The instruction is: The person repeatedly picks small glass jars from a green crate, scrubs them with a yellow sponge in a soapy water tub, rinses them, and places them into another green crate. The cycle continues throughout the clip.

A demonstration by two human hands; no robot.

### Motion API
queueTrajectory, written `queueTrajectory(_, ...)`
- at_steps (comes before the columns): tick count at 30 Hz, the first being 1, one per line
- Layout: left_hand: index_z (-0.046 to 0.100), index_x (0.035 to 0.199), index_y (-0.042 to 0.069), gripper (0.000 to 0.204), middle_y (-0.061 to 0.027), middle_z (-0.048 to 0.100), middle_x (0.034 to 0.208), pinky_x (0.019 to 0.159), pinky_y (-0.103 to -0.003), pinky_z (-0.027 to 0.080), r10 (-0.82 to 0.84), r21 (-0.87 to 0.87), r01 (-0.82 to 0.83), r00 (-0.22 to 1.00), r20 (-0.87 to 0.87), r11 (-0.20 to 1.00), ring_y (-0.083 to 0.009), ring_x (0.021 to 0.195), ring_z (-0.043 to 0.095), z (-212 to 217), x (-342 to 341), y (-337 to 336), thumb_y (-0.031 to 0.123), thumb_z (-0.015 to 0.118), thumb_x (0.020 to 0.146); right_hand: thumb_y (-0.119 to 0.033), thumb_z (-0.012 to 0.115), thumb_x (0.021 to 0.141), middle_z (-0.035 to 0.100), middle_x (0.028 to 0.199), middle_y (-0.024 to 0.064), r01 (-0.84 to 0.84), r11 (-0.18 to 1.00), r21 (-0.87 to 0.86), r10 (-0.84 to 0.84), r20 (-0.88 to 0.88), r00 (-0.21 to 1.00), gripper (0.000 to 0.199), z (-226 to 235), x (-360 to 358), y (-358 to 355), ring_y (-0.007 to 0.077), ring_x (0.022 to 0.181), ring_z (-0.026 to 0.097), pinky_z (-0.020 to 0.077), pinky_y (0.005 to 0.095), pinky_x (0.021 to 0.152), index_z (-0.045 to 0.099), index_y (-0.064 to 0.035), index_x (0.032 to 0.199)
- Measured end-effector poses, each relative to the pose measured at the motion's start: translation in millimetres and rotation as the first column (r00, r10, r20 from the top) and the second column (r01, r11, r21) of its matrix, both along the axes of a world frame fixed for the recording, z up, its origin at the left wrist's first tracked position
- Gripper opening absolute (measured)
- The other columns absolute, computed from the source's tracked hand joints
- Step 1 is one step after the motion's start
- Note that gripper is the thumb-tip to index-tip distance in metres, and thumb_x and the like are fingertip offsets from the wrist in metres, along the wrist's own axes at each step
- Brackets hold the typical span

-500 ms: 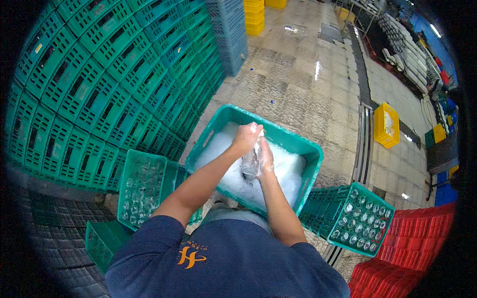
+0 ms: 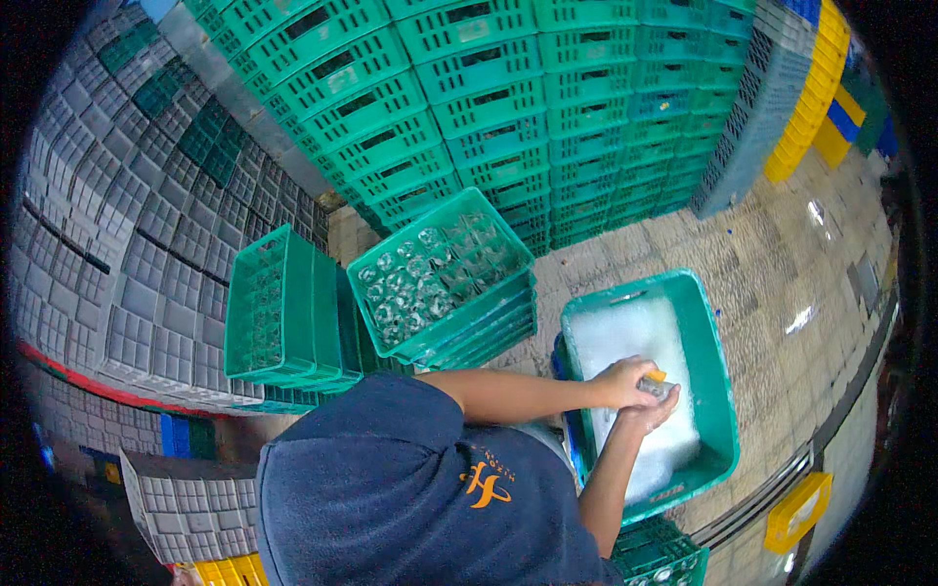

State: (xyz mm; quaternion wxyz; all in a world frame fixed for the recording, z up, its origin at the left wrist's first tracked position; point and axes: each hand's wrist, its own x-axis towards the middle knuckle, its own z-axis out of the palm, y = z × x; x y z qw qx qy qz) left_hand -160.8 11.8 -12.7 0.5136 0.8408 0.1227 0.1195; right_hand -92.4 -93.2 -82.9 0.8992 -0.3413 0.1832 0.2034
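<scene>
Both my hands are close together over a green tub [image 2: 721, 391] of white suds [image 2: 635, 332]. My left hand [image 2: 621, 383] is closed, with a small yellow piece that looks like a sponge [image 2: 657, 375] at its fingertips. Just below it, my right hand [image 2: 649, 414] is wrapped round a clear glass [image 2: 655, 389]. Only a short part of the glass shows between the hands; fingers hide the rest. The left fingers press against the glass.
Left of the tub, a stacked green crate [image 2: 445, 337] holds rows of glasses. Another divided green crate stack [image 2: 288, 322] stands beyond it. A tall wall of green crates [image 2: 489, 107] rises behind. Below the tub is a green crate with glasses [image 2: 664, 557]; a yellow crate [image 2: 796, 513] sits at right.
My view has swung left, so the tub now appears further right. The glass, largely visible before, is now mostly covered by my hands, and the yellow piece has come into sight.
</scene>
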Motion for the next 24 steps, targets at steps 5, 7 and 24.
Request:
queueTrajectory(5,0.058,0.134,0.015,0.058,0.0009,0.068,0.099,0.053,-0.028,0.046,0.074,-0.827,-0.160,0.987,-0.143,0.539,-0.0102,0.079,0.060,15,-60,95,0.026,0.084,0.084,-0.026,0.067,0.099,0.060,0.125,0.0150,-0.162,0.982,-0.102,0.183,0.250,0.951,0.051,66,-54,58,0.0288,0.101,0.066,0.0566,0.0413,0.088,0.043,-0.0037,0.138)
queueTrajectory(7,0.059,0.133,0.017,0.054,0.0012,0.068,0.100,0.053,-0.027,0.045,0.176,-0.862,-0.223,0.972,-0.159,0.455,-0.0101,0.082,0.060,22,-98,145,0.025,0.083,0.085,-0.025,0.068,0.099,0.061,0.124,0.0140,-0.177,0.946,-0.271,0.250,0.266,0.931,0.051,76,-66,73,0.0274,0.095,0.068,0.0585,0.0395,0.082,0.043,-0.0047,0.138)
queueTrajectory(24,0.065,0.127,0.009,0.069,-0.0132,0.072,0.105,0.063,-0.039,0.055,0.602,0.162,-0.594,0.689,-0.404,0.788,-0.0231,0.076,0.068,-78,-336,516,0.035,0.089,0.068,-0.024,0.069,0.098,0.065,0.103,0.0093,0.076,0.756,-0.650,0.134,0.268,0.954,0.029,18,-118,55,0.0276,0.088,0.070,0.0570,0.0373,0.075,0.058,-0.0073,0.119)
